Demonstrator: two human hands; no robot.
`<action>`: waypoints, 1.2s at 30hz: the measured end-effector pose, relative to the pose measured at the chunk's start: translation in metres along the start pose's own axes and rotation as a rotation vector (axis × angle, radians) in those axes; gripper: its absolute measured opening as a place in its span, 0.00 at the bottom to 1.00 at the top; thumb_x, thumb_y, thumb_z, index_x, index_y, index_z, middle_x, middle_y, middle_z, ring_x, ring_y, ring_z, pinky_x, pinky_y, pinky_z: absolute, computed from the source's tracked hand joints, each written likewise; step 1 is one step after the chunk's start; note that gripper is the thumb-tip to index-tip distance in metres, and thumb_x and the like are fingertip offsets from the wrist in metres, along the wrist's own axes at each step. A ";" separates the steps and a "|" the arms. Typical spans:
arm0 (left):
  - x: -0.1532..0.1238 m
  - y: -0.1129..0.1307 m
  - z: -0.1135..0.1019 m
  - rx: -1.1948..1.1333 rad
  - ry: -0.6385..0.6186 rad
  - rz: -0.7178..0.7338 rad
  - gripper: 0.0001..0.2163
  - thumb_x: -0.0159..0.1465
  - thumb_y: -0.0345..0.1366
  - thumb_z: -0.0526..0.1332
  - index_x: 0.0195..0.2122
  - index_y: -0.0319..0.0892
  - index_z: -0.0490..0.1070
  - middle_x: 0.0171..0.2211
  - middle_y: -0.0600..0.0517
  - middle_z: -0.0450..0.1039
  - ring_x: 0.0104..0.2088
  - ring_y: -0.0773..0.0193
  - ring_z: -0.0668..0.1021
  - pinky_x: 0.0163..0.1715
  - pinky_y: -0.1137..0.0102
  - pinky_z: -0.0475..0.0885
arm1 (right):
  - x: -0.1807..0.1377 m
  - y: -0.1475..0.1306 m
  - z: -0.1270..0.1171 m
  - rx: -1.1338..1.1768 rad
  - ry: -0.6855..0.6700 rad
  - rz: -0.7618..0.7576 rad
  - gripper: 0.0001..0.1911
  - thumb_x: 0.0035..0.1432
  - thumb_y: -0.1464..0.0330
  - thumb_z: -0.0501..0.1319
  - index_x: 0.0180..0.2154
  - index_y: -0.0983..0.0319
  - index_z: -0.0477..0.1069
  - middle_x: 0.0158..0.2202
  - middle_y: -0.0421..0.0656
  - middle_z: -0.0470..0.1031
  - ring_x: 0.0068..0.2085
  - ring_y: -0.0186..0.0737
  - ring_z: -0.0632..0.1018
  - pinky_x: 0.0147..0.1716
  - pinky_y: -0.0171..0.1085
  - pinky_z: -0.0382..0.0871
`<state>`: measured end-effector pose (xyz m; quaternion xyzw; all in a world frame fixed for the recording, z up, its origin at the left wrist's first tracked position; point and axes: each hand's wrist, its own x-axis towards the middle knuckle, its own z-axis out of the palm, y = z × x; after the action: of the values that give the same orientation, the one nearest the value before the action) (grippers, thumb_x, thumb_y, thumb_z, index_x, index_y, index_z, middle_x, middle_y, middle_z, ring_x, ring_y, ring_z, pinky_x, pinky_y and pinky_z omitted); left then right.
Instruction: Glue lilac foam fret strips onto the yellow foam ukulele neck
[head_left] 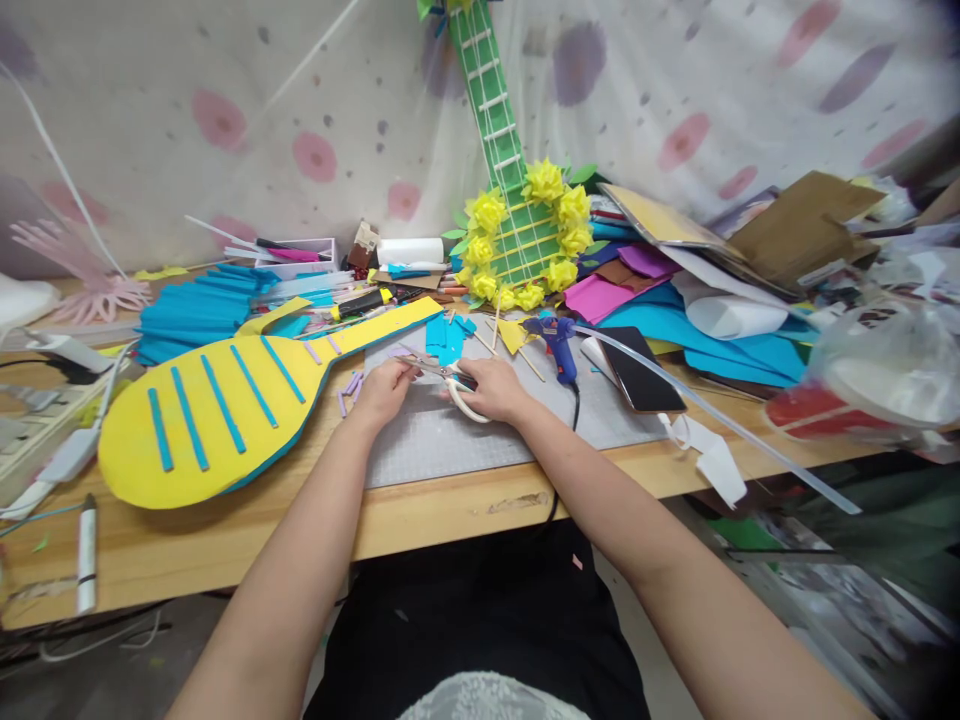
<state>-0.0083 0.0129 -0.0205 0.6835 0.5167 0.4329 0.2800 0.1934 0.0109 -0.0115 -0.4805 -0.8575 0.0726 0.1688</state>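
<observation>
A white lace top (491, 698) lies nearest, with black cloth (480, 620) over the lap below the near edge of the grey cutting mat (427, 455). The scissors (466, 398) are above the middle of that mat, their blades pointing toward its left side. The right hand (493, 388) has its fingers curled around the pale handles. The left hand (382, 392), over the mat's left part, has its fingertips drawn together at the blade end; whether they pinch a small scrap, I cannot tell, and how far apart the blades stand is unclear.

The scissors should feel light but rigid, the handles probably smooth; the loops are the safe grip, with fingertips well back from the blades. Blue pieces (448, 340) at the mat's far side and purple bits (351, 386) by its left edge look light and easily bent or scattered, best picked up by an edge between finger and thumb.

Left of the mat, the yellow guitar shape (204, 405) looks broad, light and fairly stiff; its narrow neck, reaching over the mat's far corner, may bend, so support the round body too. The glue gun (556, 348), on the mat's right half, is best taken by its grip, away from the nozzle.
</observation>
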 end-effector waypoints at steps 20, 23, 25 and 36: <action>-0.003 0.002 -0.003 0.211 -0.031 0.147 0.09 0.60 0.34 0.54 0.28 0.40 0.72 0.31 0.50 0.75 0.33 0.64 0.75 0.35 0.71 0.68 | 0.000 -0.002 0.001 -0.089 0.034 0.024 0.27 0.53 0.45 0.49 0.29 0.61 0.69 0.27 0.43 0.75 0.29 0.37 0.72 0.30 0.35 0.49; -0.003 0.000 -0.002 0.221 -0.049 0.164 0.10 0.60 0.36 0.52 0.27 0.40 0.70 0.29 0.50 0.74 0.32 0.64 0.74 0.33 0.71 0.67 | 0.001 0.000 0.001 -0.161 0.018 0.081 0.29 0.53 0.43 0.47 0.31 0.60 0.71 0.28 0.44 0.76 0.29 0.39 0.73 0.28 0.35 0.49; -0.002 0.000 -0.002 0.211 -0.055 0.172 0.11 0.61 0.36 0.51 0.28 0.40 0.70 0.29 0.50 0.73 0.32 0.64 0.73 0.34 0.70 0.67 | 0.001 0.001 0.001 -0.169 0.004 0.119 0.30 0.53 0.43 0.47 0.33 0.60 0.72 0.29 0.44 0.76 0.30 0.39 0.73 0.27 0.34 0.48; -0.001 -0.003 0.000 0.204 -0.171 0.135 0.13 0.63 0.35 0.46 0.33 0.40 0.69 0.26 0.51 0.69 0.28 0.65 0.72 0.33 0.69 0.67 | 0.000 0.002 -0.006 -0.058 0.012 -0.005 0.24 0.53 0.47 0.52 0.31 0.62 0.68 0.30 0.44 0.74 0.31 0.37 0.71 0.28 0.34 0.48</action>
<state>-0.0098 0.0128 -0.0238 0.7759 0.4854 0.3362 0.2223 0.1972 0.0117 -0.0063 -0.4834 -0.8595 0.0443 0.1604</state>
